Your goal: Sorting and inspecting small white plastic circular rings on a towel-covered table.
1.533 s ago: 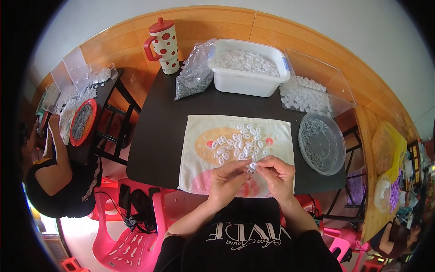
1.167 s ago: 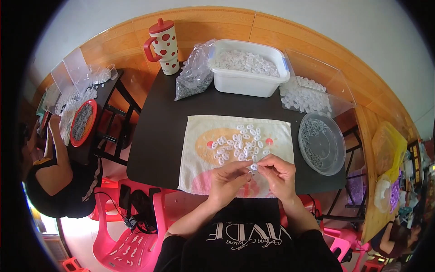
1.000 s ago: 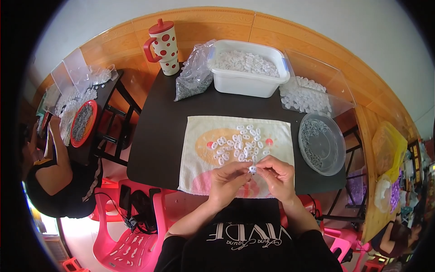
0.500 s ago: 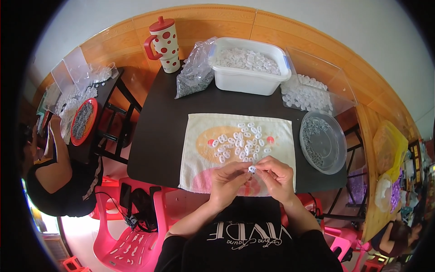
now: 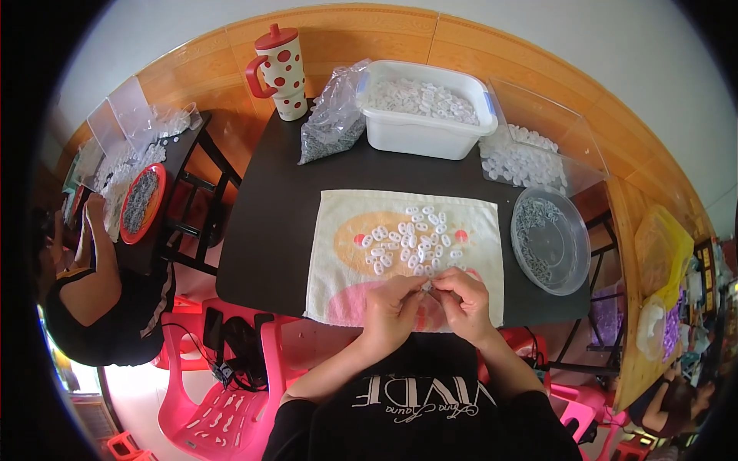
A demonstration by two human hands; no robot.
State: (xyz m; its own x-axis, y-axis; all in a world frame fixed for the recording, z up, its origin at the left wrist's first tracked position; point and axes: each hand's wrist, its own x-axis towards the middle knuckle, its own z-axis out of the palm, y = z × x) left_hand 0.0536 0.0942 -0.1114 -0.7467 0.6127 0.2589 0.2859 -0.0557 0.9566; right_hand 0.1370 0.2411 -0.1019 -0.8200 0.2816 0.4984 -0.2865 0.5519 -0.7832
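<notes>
My left hand [image 5: 390, 309] and my right hand [image 5: 467, 304] meet over the near part of a cream towel [image 5: 327, 269]. Fingertips of both pinch one small white plastic piece [image 5: 427, 286], mostly covered by them. Just beyond my fingers lies a loose scatter of small white oval pieces [image 5: 405, 240], many with two dark holes. To the right, a round clear tub [image 5: 570, 265] holds small grey metal-looking parts [image 5: 530, 230].
A white bin [image 5: 419, 142] of white pieces stands at the back, beside a bag of grey parts [image 5: 330, 138] and a spotted tumbler [image 5: 284, 81]. A clear box [image 5: 526, 161] holds white pieces at back right. A person [image 5: 104, 300] sits at the left table.
My fingers have closed in tighter around the small white piece, which shows less now. Both hands otherwise stay at nearly the same place over the towel.
</notes>
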